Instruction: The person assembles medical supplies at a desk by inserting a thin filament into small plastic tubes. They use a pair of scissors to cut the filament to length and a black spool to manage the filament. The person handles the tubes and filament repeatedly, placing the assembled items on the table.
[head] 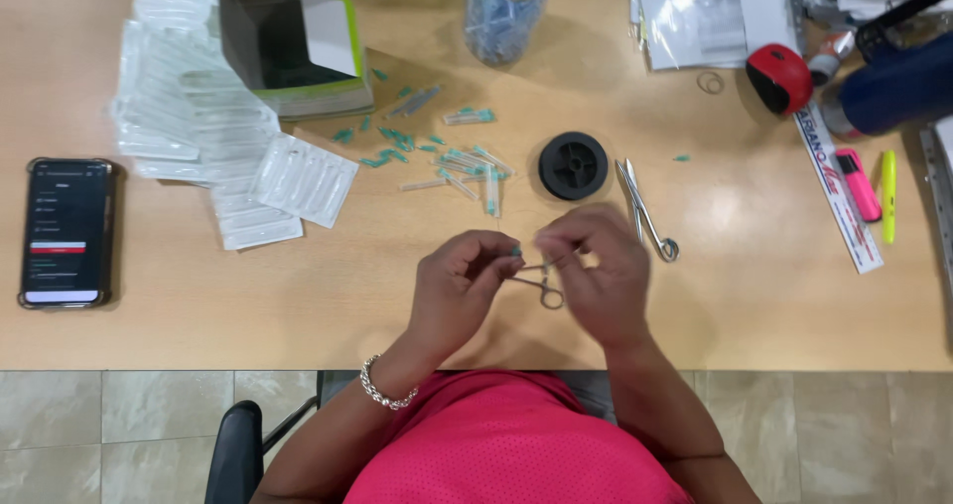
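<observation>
Nearest to us is our own pink shirt (pixel 506 444), and beside it the black chair arm (pixel 236 454) over the tiled floor. Above that the wooden table (pixel 298 315) fills the view. On its left we see a spread of clear blister packs (pixel 213 137) and an open grey and green box (pixel 293 47), with a black phone (pixel 67 231) lying apart near the table's left edge. Further up stands a clear jar with a yellow lid (pixel 504 7). Towards the middle lie a black spool (pixel 573 165), a second pair of metal forceps (pixel 645 211) just right of it, and a scatter of small teal-capped needles (pixel 462 161).

Both our hands meet just below that scatter. The small forceps (pixel 541 284) lie between them, long axis roughly level, ring handles hanging towards us and tips pointing left. Our right hand (pixel 601 271) is curled shut around the handle end. Our left hand (pixel 459 281) has its fingertips pinched closed on a tiny teal-tipped needle (pixel 517 252), which sits just left of the forceps tips, close to touching them. The left hand is the nearer one to the needle; whether the tips already grip it we cannot tell.
</observation>
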